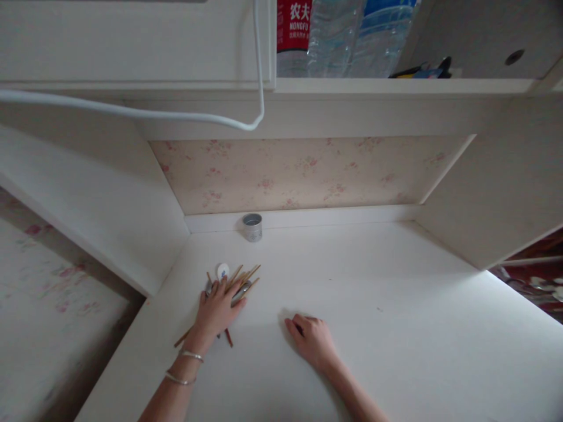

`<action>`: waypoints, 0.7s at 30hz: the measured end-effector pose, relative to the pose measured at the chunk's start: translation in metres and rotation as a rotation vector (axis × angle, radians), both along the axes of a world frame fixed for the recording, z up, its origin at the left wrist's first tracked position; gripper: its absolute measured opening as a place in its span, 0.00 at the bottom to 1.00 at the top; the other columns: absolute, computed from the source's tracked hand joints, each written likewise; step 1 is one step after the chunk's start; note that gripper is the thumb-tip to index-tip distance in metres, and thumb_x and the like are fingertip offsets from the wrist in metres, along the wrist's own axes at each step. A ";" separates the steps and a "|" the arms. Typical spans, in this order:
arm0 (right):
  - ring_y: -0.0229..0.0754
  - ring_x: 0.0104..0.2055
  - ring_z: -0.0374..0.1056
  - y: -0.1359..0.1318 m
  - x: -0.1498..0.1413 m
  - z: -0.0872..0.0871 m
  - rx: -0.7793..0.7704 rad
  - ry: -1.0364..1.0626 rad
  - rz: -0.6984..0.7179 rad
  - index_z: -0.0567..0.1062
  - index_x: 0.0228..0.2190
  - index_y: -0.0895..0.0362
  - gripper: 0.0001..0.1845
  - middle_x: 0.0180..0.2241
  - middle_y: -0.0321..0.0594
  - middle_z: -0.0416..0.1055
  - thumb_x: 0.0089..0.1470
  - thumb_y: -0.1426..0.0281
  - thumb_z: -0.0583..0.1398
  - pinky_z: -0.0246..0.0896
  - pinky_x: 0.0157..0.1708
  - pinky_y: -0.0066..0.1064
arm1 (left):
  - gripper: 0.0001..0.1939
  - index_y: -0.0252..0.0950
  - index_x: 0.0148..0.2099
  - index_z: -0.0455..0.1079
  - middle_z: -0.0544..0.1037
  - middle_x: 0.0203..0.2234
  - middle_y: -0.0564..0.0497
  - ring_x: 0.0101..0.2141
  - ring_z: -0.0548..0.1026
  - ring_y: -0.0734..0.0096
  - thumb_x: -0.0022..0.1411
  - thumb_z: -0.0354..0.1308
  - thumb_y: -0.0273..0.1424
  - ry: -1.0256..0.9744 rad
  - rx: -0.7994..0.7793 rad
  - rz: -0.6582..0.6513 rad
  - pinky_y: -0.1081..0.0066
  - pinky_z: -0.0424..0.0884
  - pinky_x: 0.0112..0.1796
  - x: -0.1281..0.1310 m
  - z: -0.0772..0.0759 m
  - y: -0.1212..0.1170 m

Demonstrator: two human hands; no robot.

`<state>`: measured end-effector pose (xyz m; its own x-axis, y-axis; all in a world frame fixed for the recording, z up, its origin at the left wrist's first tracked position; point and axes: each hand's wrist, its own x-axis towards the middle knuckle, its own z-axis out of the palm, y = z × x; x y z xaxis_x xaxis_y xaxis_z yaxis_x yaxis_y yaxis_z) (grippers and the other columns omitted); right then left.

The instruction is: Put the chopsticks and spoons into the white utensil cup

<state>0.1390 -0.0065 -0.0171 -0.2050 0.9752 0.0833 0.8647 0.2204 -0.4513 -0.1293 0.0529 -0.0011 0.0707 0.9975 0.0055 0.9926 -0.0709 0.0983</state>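
My left hand [216, 309] lies over a bundle of wooden chopsticks [246, 276] and metal spoons [241, 292] on the white desk [396, 305], fingers curled around them. A small white spoon or cap [223, 271] rests just beyond the fingertips. My right hand [311, 340] rests on the desk to the right, fingers curled in loosely, with nothing visible in it. A small grey metal cup [252, 227] stands upright at the back edge of the desk, well beyond both hands.
Floral wallpaper [299, 173] backs the desk niche. White side panels [497, 193] close in left and right. A shelf above holds water bottles [352, 35]. A white cable [185, 117] hangs across the upper left. A bed surface [39, 293] lies at left.
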 end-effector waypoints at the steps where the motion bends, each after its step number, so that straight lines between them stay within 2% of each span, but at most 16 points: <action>1: 0.38 0.24 0.70 0.000 0.000 0.000 -0.002 0.007 -0.001 0.74 0.23 0.54 0.24 0.24 0.38 0.76 0.64 0.60 0.48 0.45 0.24 0.27 | 0.30 0.53 0.63 0.57 0.57 0.64 0.43 0.61 0.56 0.42 0.61 0.46 0.51 0.000 -0.005 0.002 0.41 0.51 0.55 0.003 -0.001 -0.012; 5: 0.37 0.23 0.68 0.001 -0.001 0.001 -0.041 0.035 -0.035 0.74 0.23 0.54 0.24 0.22 0.37 0.75 0.63 0.59 0.48 0.44 0.23 0.27 | 0.33 0.50 0.64 0.56 0.54 0.65 0.42 0.63 0.53 0.43 0.59 0.49 0.53 -0.018 -0.019 0.024 0.40 0.48 0.56 0.010 -0.004 -0.041; 8: 0.36 0.20 0.65 0.010 -0.003 0.011 -0.123 0.063 -0.034 0.74 0.22 0.56 0.26 0.19 0.36 0.73 0.64 0.58 0.47 0.44 0.21 0.26 | 0.34 0.51 0.64 0.56 0.52 0.66 0.43 0.63 0.52 0.43 0.58 0.50 0.53 -0.048 -0.010 0.024 0.38 0.46 0.56 0.008 -0.002 -0.044; 11: 0.36 0.24 0.67 0.030 -0.009 0.033 -0.123 0.072 0.041 0.75 0.25 0.56 0.24 0.22 0.36 0.74 0.64 0.59 0.48 0.48 0.24 0.25 | 0.34 0.54 0.64 0.56 0.51 0.66 0.45 0.63 0.51 0.42 0.57 0.50 0.55 -0.067 0.009 0.016 0.33 0.44 0.55 0.007 0.002 -0.040; 14: 0.38 0.31 0.71 0.060 -0.024 0.058 -0.097 0.068 0.127 0.76 0.34 0.52 0.15 0.30 0.36 0.77 0.61 0.59 0.53 0.52 0.29 0.26 | 0.33 0.54 0.63 0.57 0.52 0.66 0.45 0.63 0.51 0.42 0.57 0.48 0.56 -0.082 0.010 0.017 0.30 0.43 0.54 0.006 0.005 -0.035; 16: 0.39 0.35 0.72 0.086 -0.037 0.072 -0.102 0.064 0.165 0.73 0.42 0.50 0.13 0.34 0.35 0.78 0.59 0.59 0.55 0.55 0.32 0.26 | 0.33 0.52 0.63 0.58 0.53 0.65 0.44 0.63 0.52 0.42 0.57 0.49 0.55 -0.090 0.022 0.018 0.31 0.44 0.54 0.005 0.007 -0.035; 19: 0.42 0.39 0.73 0.130 -0.056 0.085 -0.127 0.047 0.179 0.66 0.52 0.49 0.22 0.38 0.35 0.78 0.57 0.60 0.58 0.58 0.35 0.27 | 0.33 0.49 0.62 0.61 0.56 0.64 0.44 0.63 0.51 0.41 0.57 0.50 0.54 -0.093 0.081 0.021 0.31 0.44 0.54 0.002 0.014 -0.042; 21: 0.45 0.42 0.73 0.158 -0.069 0.090 -0.140 0.023 0.159 0.60 0.57 0.52 0.29 0.41 0.39 0.78 0.56 0.60 0.58 0.60 0.37 0.29 | 0.29 0.47 0.60 0.65 0.60 0.62 0.44 0.63 0.53 0.43 0.59 0.51 0.51 -0.114 0.158 0.011 0.33 0.43 0.56 -0.001 0.020 -0.054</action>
<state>0.0704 0.1516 0.0726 -0.3569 0.9331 -0.0447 0.8132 0.2869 -0.5064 -0.1303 -0.0007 0.0187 0.0495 0.9842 0.1697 0.9765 -0.0834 0.1986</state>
